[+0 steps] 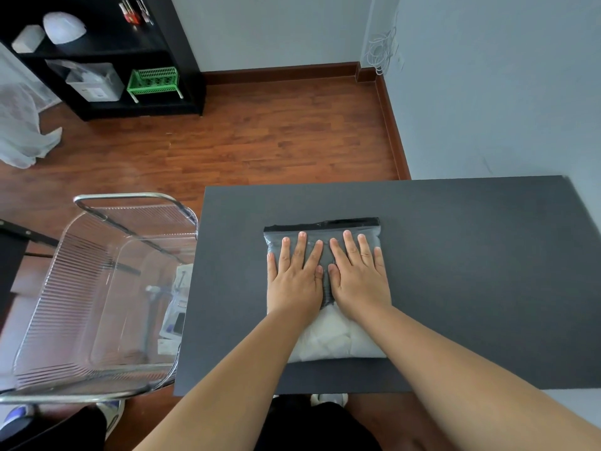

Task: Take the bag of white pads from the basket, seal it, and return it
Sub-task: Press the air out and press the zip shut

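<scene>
Both hands, left hand (294, 275) and right hand (357, 271), lie spread flat, no grip, on the bag (325, 340); trapped air may pop the strip (322, 224) at 12 o'clock.

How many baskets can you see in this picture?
2: a clear basket on the floor left of the table, and a green basket on the black shelf across the room.

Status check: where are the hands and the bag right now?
Left hand and right hand flat, open, pressing the bag. Bag on the table, out of the basket. Nothing in the way.
</scene>
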### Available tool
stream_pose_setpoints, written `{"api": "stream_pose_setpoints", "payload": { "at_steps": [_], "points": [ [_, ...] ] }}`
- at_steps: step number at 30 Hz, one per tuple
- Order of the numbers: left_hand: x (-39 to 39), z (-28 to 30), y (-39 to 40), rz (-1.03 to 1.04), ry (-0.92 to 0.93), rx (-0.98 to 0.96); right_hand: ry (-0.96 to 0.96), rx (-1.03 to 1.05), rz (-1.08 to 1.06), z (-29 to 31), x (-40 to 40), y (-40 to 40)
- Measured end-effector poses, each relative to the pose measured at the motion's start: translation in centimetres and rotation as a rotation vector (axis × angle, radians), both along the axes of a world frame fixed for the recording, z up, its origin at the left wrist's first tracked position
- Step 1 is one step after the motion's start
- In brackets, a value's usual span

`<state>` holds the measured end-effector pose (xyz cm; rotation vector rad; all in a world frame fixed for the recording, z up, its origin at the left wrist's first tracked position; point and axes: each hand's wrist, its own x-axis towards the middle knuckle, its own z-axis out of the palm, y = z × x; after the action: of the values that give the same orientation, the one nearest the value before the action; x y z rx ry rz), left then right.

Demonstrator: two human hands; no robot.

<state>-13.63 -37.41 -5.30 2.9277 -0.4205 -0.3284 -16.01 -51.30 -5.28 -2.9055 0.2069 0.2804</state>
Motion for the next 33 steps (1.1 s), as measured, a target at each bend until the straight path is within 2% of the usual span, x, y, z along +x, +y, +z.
{"api": "stream_pose_setpoints", "payload": {
  "at_steps": [17,33],
  "points": [
    [0.24,0.0,0.0,-0.003,0.021,0.001,0.016,0.037,-0.009,0.38,0.29,0.1],
    [0.03,0.19,-0.03,-0.016,0.01,0.053,0.016,-0.018,0.018,0.6,0.02,0.25]
  ]
}}
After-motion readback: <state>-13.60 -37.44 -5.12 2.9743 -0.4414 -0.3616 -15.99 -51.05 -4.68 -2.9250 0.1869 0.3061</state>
